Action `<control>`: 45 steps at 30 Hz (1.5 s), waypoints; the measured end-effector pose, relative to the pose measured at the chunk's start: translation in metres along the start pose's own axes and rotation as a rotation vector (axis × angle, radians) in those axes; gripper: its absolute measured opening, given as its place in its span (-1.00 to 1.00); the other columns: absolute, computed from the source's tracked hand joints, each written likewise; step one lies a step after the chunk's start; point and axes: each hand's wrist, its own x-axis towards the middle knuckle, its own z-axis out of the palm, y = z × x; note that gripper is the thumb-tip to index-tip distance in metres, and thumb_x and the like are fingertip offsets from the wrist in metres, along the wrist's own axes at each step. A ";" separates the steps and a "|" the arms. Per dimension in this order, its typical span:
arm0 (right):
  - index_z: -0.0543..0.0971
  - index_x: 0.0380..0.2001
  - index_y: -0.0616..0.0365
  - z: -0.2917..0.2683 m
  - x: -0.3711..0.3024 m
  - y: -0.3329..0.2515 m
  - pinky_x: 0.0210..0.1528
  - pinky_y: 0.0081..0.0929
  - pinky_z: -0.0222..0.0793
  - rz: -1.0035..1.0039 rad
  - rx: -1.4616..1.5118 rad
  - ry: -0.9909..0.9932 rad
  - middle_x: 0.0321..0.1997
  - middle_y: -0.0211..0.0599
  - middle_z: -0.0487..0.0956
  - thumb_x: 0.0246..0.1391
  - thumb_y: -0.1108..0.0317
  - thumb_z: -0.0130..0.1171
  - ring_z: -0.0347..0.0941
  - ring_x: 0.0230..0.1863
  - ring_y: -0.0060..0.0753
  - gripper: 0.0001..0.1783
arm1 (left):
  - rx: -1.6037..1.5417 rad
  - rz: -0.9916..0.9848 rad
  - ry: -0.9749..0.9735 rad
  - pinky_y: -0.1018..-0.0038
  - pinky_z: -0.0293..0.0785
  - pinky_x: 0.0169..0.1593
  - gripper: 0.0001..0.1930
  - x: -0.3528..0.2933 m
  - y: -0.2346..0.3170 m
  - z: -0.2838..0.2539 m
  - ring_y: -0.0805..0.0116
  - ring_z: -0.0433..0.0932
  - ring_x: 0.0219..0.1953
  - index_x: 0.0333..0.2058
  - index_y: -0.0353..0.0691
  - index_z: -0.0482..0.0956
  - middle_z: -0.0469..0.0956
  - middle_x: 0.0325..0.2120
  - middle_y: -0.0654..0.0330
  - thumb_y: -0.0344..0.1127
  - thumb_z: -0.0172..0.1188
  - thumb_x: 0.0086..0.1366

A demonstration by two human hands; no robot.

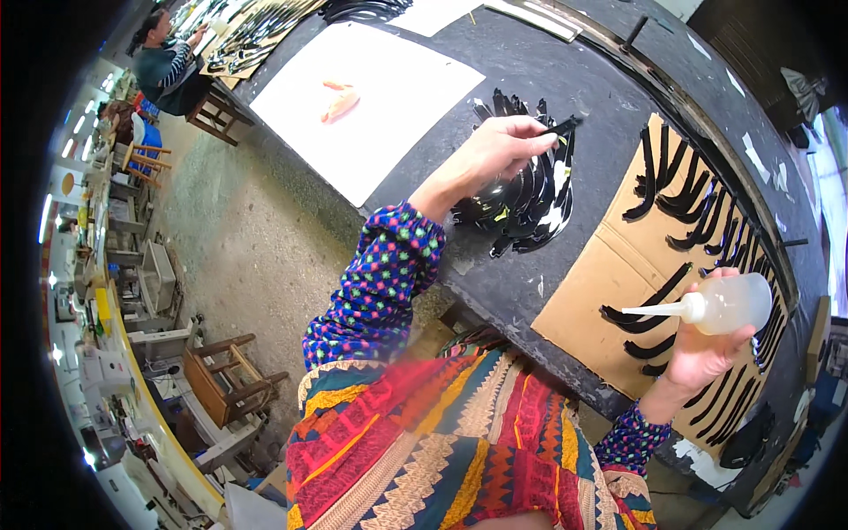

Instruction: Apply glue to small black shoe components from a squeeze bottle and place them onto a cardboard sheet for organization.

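My left hand point(499, 157) pinches one end of a black curved strip point(566, 125) between thumb and fingers, just over a pile of glossy black curved strips point(517, 212) on the dark table. In my right hand point(700, 358) is a translucent squeeze bottle point(738, 302), tilted on its side with its long thin nozzle pointing left. The bottle is above a brown cardboard sheet point(579, 305), where more black strips lie in rows. Whether the nozzle drips anything cannot be seen.
A white sheet point(397, 75) with a small crumpled orange-pink thing point(339, 102) covers the table's left part. Another person point(163, 66) sits at the far left end. A wooden stool point(228, 375) stands on the floor, left of the table. A raised rail edges the table's far side.
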 end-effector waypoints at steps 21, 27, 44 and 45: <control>-0.01 0.13 0.28 0.096 0.032 0.030 0.18 0.02 -0.05 -0.227 -0.597 -0.232 0.16 -0.05 0.12 -0.28 -0.09 0.26 0.04 0.20 0.00 0.05 | 0.030 -0.143 -0.193 0.70 0.02 -0.61 -0.80 -0.110 0.044 0.003 0.70 0.21 -0.65 -0.40 -0.28 0.60 0.41 -0.68 0.40 -0.33 0.26 -0.04; -0.04 0.14 0.31 0.098 0.027 0.030 0.17 0.02 -0.01 -0.201 -0.641 -0.260 0.17 -0.01 0.09 -0.28 -0.11 0.25 0.03 0.20 0.02 0.07 | -0.141 -0.240 -0.258 0.70 -0.13 -0.68 -0.78 -0.114 0.042 0.004 0.73 0.06 -0.74 -0.37 -0.31 0.59 0.32 -0.73 0.44 -0.36 0.24 -0.03; 0.00 0.12 0.30 0.097 0.015 0.028 0.01 0.01 0.22 -0.229 -0.741 -0.151 0.11 -0.05 0.17 -0.39 -0.19 0.29 0.15 0.12 0.01 0.14 | -0.190 -0.272 -0.299 0.71 -0.16 -0.69 -0.78 -0.117 0.034 0.016 0.75 0.05 -0.75 -0.35 -0.31 0.58 0.32 -0.72 0.46 -0.39 0.24 -0.03; 0.00 0.12 0.30 0.095 0.014 0.027 0.01 0.02 0.21 -0.229 -0.738 -0.158 0.11 -0.05 0.17 -0.39 -0.19 0.29 0.15 0.12 0.01 0.14 | -0.189 -0.273 -0.298 0.71 -0.16 -0.69 -0.78 -0.117 0.033 0.017 0.75 0.05 -0.75 -0.35 -0.31 0.58 0.32 -0.72 0.46 -0.39 0.24 -0.03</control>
